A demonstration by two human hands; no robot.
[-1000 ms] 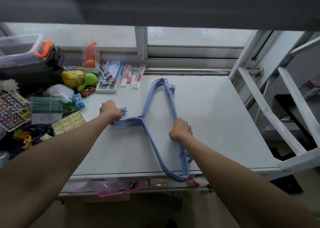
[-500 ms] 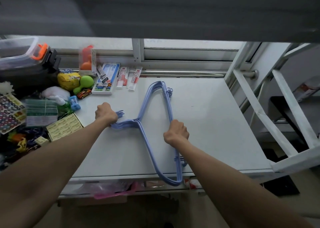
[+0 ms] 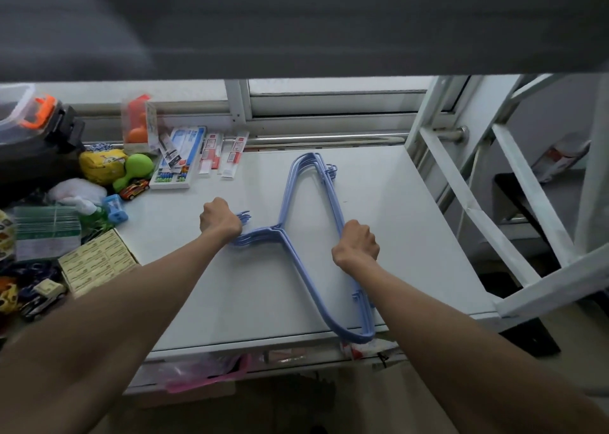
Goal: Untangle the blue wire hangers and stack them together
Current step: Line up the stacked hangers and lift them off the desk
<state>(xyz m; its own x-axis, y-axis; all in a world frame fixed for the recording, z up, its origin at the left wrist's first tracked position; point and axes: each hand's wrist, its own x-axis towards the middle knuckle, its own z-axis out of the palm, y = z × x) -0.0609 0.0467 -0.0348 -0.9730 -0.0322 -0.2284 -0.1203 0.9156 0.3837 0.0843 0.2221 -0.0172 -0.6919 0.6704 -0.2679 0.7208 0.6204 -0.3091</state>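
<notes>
Several blue wire hangers (image 3: 298, 262) lie bunched in one stack on the white table (image 3: 395, 222), hooks pointing left and the long bars running from the far side to the near edge. My left hand (image 3: 219, 224) grips the bundle of hooks at the left. My right hand (image 3: 356, 249) grips the bottom bars on the right side of the stack. The near corner of the hangers reaches the table's front edge.
Toys, boxes, sticker sheets and stationery packs (image 3: 178, 163) crowd the table's left side, with a plastic box with an orange latch (image 3: 36, 114) behind. A white metal ladder frame (image 3: 468, 209) stands at the right. A window rail (image 3: 329, 140) runs along the back.
Both hands keep their grip on the hangers. The stack stays in about the same place on the table; the view has shifted slightly.
</notes>
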